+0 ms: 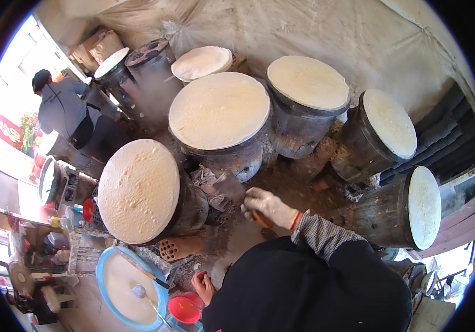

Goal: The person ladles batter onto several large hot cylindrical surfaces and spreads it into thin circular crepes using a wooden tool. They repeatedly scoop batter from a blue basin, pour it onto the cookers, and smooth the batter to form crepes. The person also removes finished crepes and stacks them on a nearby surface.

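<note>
My right hand [270,205], in a pale work glove, grips the brown handle of a small shovel [229,187]. The blurred blade is low among ash and broken cinders [208,180], between two blackened barrel stoves. Bare and loosely spread, my left hand [203,286] shows nothing in it and hangs near two red bowls [184,309]. Pale, thin round pancakes cover the tops of the nearest stove [191,211] on the left and the large middle stove [229,159]. A spent honeycomb briquette [181,248] lies on its side by the left stove.
More barrel stoves [299,133] curve around the back and right [382,216]. A blue tub [101,269] of pale batter, with a ladle [139,291] and a long-handled tool across its rim, stands at lower left. Another person [65,108] bends over stoves at far left.
</note>
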The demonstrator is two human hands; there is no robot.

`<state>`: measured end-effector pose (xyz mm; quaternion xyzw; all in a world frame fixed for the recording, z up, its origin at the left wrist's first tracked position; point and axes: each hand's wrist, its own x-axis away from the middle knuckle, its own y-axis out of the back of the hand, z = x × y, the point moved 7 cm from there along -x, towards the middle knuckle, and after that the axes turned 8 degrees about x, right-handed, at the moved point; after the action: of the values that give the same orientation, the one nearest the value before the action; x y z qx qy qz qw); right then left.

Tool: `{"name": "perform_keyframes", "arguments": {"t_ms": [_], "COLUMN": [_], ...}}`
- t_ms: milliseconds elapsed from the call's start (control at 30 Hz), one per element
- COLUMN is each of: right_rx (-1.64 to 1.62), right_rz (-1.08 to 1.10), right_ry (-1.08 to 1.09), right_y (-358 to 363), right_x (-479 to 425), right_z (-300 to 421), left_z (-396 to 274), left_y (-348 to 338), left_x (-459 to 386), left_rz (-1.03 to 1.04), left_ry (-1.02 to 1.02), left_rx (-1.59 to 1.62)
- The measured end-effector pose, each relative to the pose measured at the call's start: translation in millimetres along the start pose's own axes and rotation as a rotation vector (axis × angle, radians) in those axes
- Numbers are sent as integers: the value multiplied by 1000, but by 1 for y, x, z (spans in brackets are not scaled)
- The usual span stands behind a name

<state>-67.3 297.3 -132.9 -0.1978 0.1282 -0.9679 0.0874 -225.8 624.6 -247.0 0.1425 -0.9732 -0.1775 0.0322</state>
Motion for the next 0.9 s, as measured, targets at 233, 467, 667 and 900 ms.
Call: {"name": "perform_keyframes", "arguments": {"t_ms": [233,467,667,900], "right_rx": [446,863,926,744], "right_rz": [-414,-544,-574,-533], "right_ry": [-56,-115,-72,-26], "right_y": [165,221,228,201], "right_x": [-31,-64,-83,-78], "right_z": [3,-5,-8,28], "left_z": [-15,-19,-15,-8], "left_y": [-51,-67,-69,-66], "left_x": [31,69,93,116], "left_rz": [-114,-171,-199,-264], "left_ry": [199,340,362,417], "left_rx": [234,234,201,213]}}
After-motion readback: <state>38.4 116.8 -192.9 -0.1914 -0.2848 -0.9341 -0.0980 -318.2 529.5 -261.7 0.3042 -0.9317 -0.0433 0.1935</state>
